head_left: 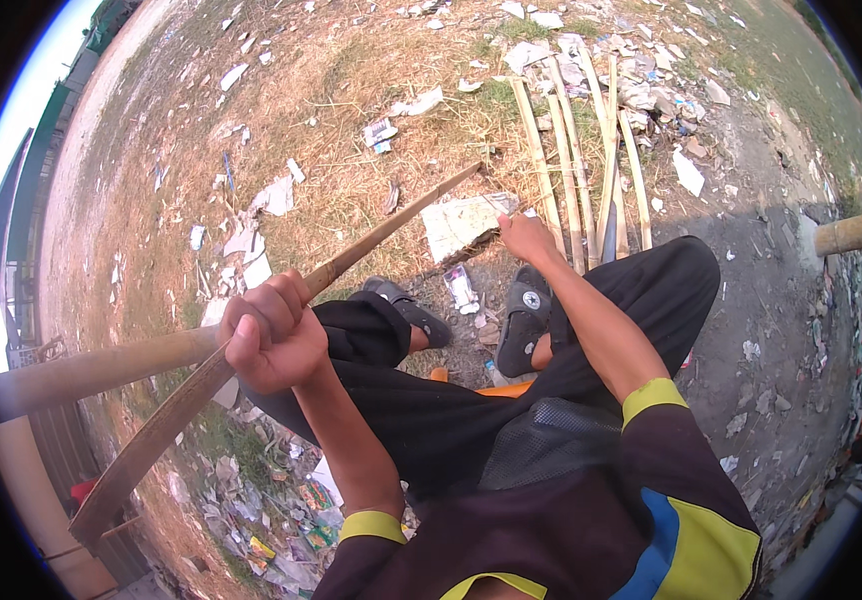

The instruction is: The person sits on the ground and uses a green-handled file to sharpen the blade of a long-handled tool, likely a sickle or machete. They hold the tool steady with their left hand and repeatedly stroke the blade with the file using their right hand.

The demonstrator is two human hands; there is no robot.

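Note:
My left hand is closed around a long split bamboo strip. The strip slants from a narrow tip beyond my feet, through the fist, down to a broad, curved end at the lower left. My right hand is closed above my right shoe, near a pale flat slab on the ground. Whatever its fingers hold is too small to make out. Several pale bamboo strips lie side by side just beyond my right knee. Between them shows a grey, blade-like piece.
A thick bamboo pole runs in from the left, behind my left fist. Another pole end juts in at the right. Paper scraps and litter cover the dry grass. Part of an orange seat shows between my legs.

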